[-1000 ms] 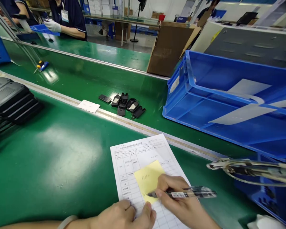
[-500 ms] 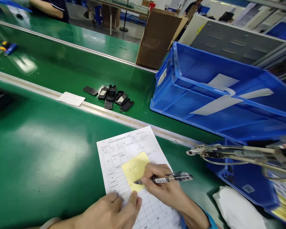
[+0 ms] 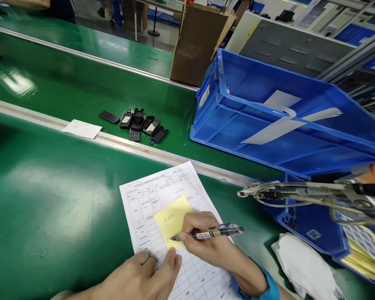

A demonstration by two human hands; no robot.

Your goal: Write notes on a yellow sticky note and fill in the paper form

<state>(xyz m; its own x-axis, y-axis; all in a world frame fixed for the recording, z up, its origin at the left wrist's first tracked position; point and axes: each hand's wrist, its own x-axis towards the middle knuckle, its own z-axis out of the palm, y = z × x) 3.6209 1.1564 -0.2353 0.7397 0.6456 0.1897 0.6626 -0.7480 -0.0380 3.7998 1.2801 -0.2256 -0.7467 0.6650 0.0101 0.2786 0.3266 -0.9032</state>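
My right hand [image 3: 206, 241] is closed around a black-and-clear pen [image 3: 217, 231], its tip on the lower part of a yellow sticky note [image 3: 171, 216]. Handwriting shows on the upper part of the note, with small marks beside the pen tip. Under the note lies a white printed form [image 3: 133, 200] with table lines and some handwriting. My left hand [image 3: 146, 275] rests on the form with curled fingers, its thumb pressing at the note's bottom edge.
Several black plastic cases [image 3: 137, 121] lie beyond the metal strip, near a white paper [image 3: 82, 128]. A large blue crate [image 3: 268, 129] stands at the right. Closer are a metal arm-like fixture [image 3: 284, 195], a blue bin [image 3: 309, 229] and a white bag [image 3: 303, 262]. Part of a person shows at top left.
My right hand has moved the pen slightly over the note, and marks now show by its tip. The view has shifted, so everything sits a little further left.
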